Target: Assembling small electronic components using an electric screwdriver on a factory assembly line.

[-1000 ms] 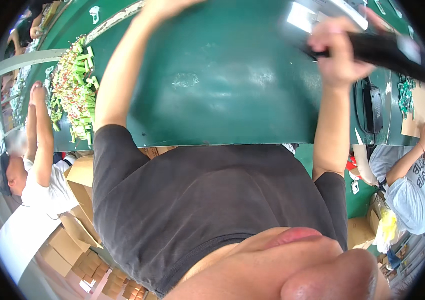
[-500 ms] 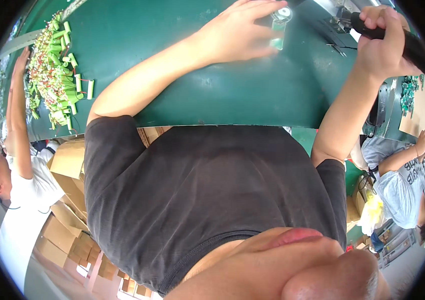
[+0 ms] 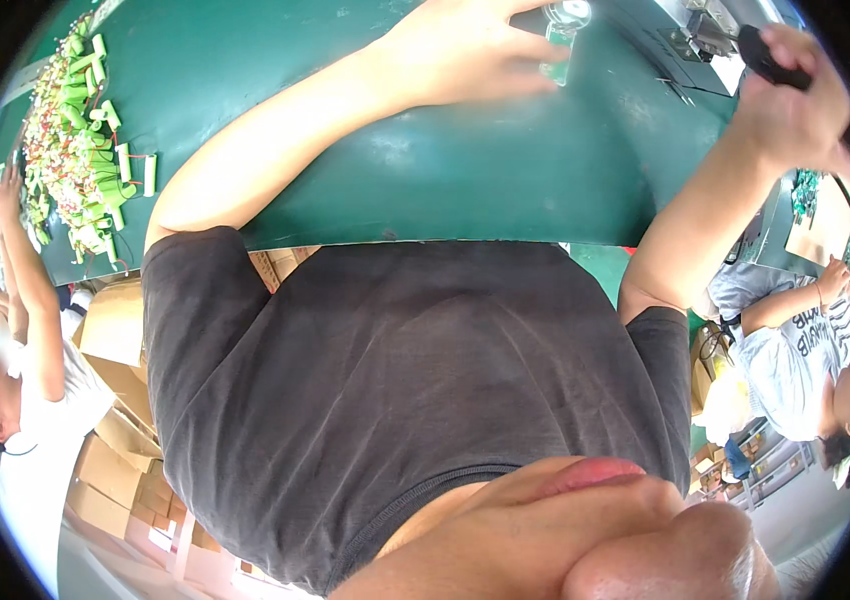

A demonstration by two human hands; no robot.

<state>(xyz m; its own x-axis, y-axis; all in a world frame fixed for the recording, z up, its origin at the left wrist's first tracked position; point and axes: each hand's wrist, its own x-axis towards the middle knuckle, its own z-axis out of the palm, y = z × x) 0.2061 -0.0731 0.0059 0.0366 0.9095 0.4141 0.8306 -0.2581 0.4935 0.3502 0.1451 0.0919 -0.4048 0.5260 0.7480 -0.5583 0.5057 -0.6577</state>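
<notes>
My left hand (image 3: 460, 50) reaches over the green table with its fingers stretched apart, slightly blurred. Its fingertips are at the edge of a small green piece (image 3: 559, 62) that has a round, clear and whitish part at its top end; whether they touch it I cannot tell. At the upper right, my right hand (image 3: 795, 105) is closed around a thick black handle (image 3: 771, 60). The handle's end points toward a metal fixture (image 3: 705, 38). What the handle belongs to is partly hidden by the hand and the dark picture rim.
A heap of green cylindrical cells with red wires (image 3: 80, 140) covers the table's left end. Thin metal pins (image 3: 680, 90) lie beside the fixture. People sit on both sides: one in white (image 3: 50, 430), one in light grey (image 3: 790, 370). Cardboard boxes (image 3: 110, 325) stand behind.
The view has shifted a little, and the heap now appears farther left. My right hand and the black handle appear farther right. My left hand stays beside the green piece.
</notes>
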